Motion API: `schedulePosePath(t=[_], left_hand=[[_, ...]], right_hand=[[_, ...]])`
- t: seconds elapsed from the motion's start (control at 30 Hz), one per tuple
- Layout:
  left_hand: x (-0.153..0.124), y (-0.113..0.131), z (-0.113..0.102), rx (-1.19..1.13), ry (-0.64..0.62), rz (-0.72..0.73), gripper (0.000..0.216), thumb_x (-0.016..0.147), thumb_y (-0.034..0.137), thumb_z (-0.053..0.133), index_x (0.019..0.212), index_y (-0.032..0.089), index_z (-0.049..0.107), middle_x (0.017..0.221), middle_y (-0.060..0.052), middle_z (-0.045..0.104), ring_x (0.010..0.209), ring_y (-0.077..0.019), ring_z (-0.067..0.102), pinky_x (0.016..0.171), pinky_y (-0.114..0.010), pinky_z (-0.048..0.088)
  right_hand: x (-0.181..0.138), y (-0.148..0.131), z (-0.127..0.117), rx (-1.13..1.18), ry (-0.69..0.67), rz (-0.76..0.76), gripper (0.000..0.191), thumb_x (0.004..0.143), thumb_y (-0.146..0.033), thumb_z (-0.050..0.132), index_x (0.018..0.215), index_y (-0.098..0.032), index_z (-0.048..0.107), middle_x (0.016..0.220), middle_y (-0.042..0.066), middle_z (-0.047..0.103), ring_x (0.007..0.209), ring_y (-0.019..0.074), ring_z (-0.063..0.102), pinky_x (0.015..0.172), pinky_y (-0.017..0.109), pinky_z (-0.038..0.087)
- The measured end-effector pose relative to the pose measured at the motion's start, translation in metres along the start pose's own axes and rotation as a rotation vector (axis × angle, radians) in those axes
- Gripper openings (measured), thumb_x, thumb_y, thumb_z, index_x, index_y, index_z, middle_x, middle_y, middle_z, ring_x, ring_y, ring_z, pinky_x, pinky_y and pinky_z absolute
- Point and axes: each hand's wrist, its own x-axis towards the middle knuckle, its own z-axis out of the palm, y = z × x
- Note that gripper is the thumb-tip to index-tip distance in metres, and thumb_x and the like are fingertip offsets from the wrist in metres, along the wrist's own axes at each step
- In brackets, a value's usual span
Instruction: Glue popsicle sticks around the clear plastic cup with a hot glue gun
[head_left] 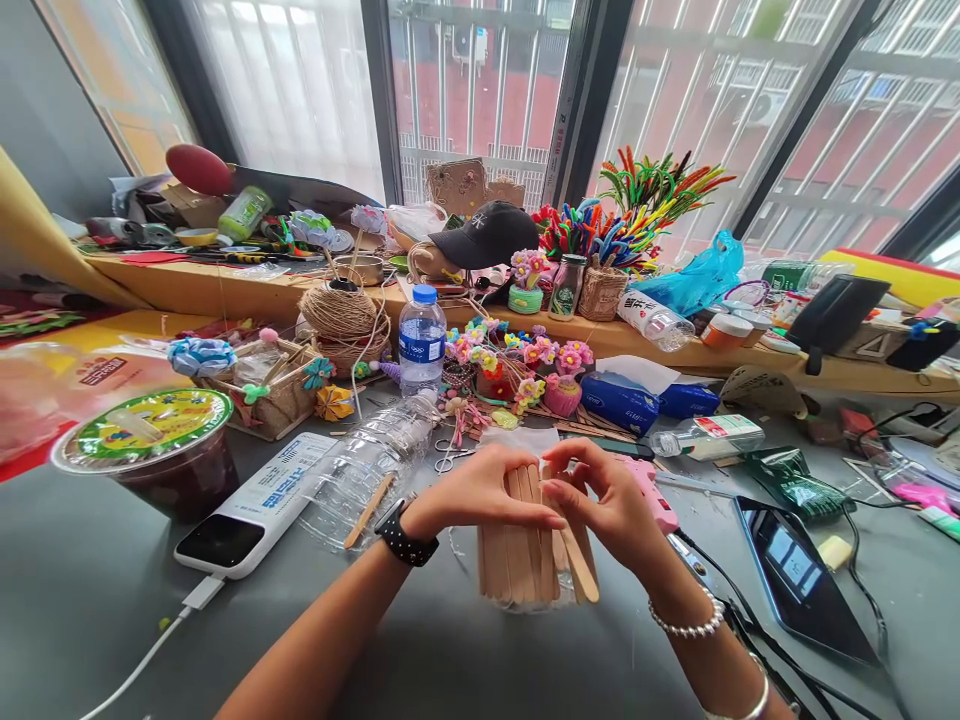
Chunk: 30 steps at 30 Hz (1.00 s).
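At lower centre of the frame we see flat, pale wooden sticks [517,555] with rounded ends. They stand upright, side by side, in a close row on the smooth grey table [112,600]. The left hand [480,490], a black beaded watch at its wrist, curls over their tops from the left with its fingers together and clamped on them. The right hand [609,505], with pearl bracelets at the wrist, meets it from the right, its thumb and forefinger pinched on the top of the row. One loose stick [581,572] leans slantwise under that palm; we cannot tell whether the hand grips it.

Just left of the hands a clear, ribbed plastic bottle [367,465] lies on its side, uncapped. Another wooden stick [369,510] lies at it; we cannot tell whether inside or on top. Behind it a capped water bottle [421,345] stands upright. At lower left lies a glossy white power bank [255,508] with its cable plugged in. Beyond that is a round tub [150,440] sealed with a green printed film, its contents dark.

Right of the hands a pink glue gun [654,497] touches the table, and a dark glassy phone [799,580] lies flat at lower right. On the wooden ledge, upper centre, a coarse ball of twine [345,312] sits left of a black cap [484,235]. To the right a small woven basket [601,292] stands in front of a spray of fuzzy pipe cleaners [649,195].
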Motion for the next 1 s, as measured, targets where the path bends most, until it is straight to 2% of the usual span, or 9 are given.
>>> schedulePosePath(t=[0.2,0.37,0.63,0.77,1.0], left_hand=[[0.0,-0.001,0.0,-0.04,-0.021,-0.008,0.038,0.067,0.047,0.06,0.082,0.012,0.061,0.071,0.001,0.056,0.065,-0.0118,0.047,0.055,-0.019,0.034],[0.001,-0.005,-0.002,0.017,0.024,-0.061,0.041,0.065,0.05,0.06,0.075,0.01,0.062,0.064,0.002,0.053,0.06,-0.0106,0.044,0.051,-0.019,0.031],[0.002,-0.005,0.0,-0.041,0.04,-0.061,0.039,0.064,0.049,0.062,0.07,0.011,0.06,0.061,0.003,0.049,0.058,-0.009,0.041,0.049,-0.018,0.03],[0.002,-0.003,0.0,-0.087,0.025,-0.049,0.037,0.065,0.047,0.062,0.077,0.012,0.063,0.063,0.003,0.051,0.059,-0.0087,0.042,0.051,-0.017,0.031],[0.001,-0.002,-0.001,-0.031,0.039,-0.074,0.041,0.064,0.051,0.06,0.063,0.011,0.056,0.057,0.005,0.04,0.054,-0.0062,0.035,0.045,-0.017,0.025]], right_hand=[[-0.002,0.005,0.009,-0.134,0.088,-0.162,0.016,0.075,-0.03,0.057,0.088,-0.022,0.054,0.086,0.002,0.055,0.07,0.0116,0.05,0.054,0.022,0.041],[-0.004,0.013,0.017,-0.272,0.259,-0.331,0.008,0.075,-0.024,0.057,0.082,-0.022,0.054,0.082,0.002,0.057,0.08,0.0158,0.05,0.067,0.03,0.043],[-0.005,0.012,0.015,-0.362,0.307,-0.514,0.015,0.073,-0.014,0.058,0.085,-0.024,0.061,0.085,0.002,0.063,0.081,0.0161,0.052,0.072,0.033,0.044],[-0.004,0.014,0.015,-0.352,0.262,-0.426,0.018,0.075,-0.02,0.056,0.092,-0.023,0.06,0.091,0.003,0.063,0.088,0.0181,0.052,0.077,0.035,0.042],[-0.002,0.012,0.012,-0.263,0.116,-0.182,0.017,0.079,-0.033,0.05,0.089,-0.022,0.057,0.087,0.005,0.059,0.084,0.0182,0.05,0.074,0.033,0.04]])
